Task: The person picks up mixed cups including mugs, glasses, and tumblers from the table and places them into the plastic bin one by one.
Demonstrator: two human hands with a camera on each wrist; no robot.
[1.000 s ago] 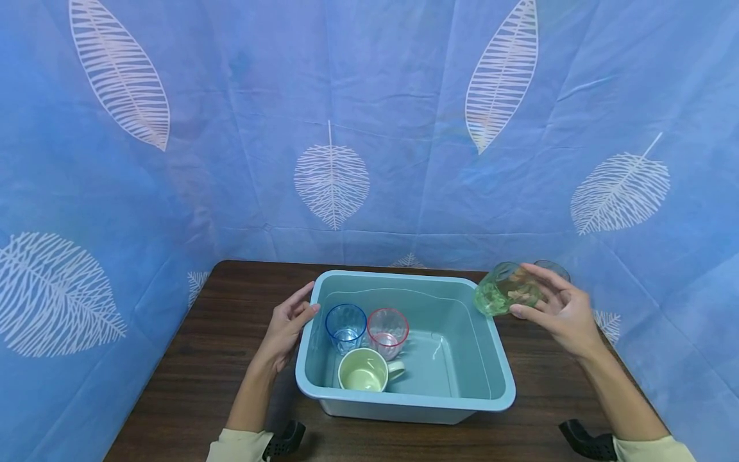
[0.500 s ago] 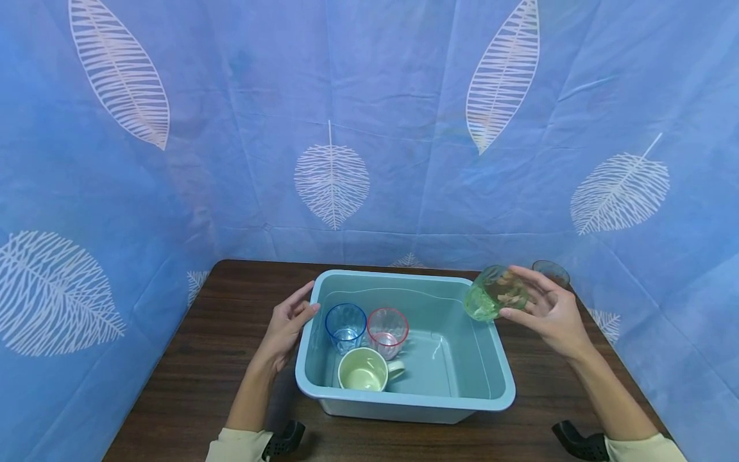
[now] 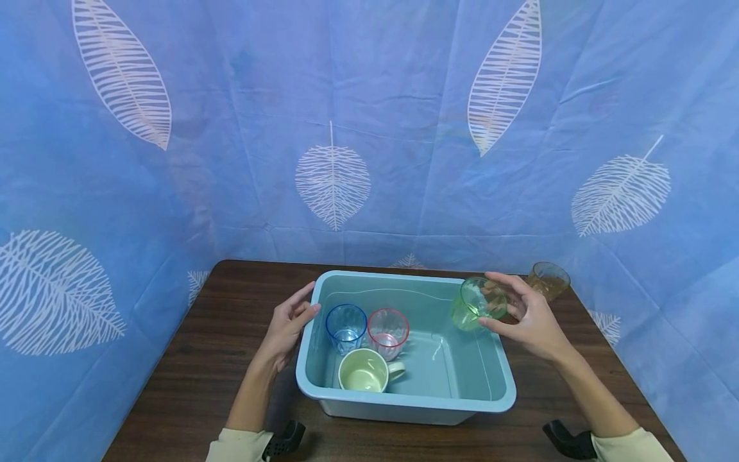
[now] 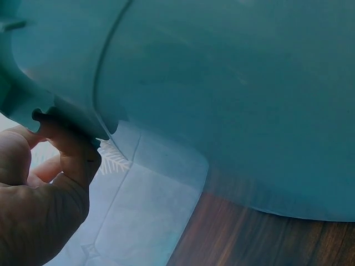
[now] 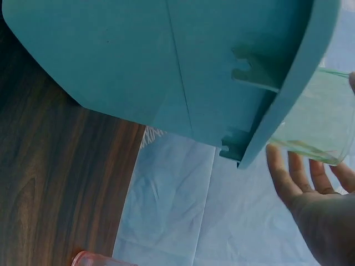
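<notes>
Head view showed me the right hand (image 3: 534, 321) pinching the green glass (image 3: 464, 314) over the far right corner of the tub (image 3: 404, 402), its axis tilted, mouth toward the palm, base down toward the tub's inside. The left hand (image 3: 288, 327), well apart, pinched the opposite rim. Left wrist view gave me those fingers curled at the rim. Right wrist view put the glass just past the rim, fingers half spread on it.
</notes>
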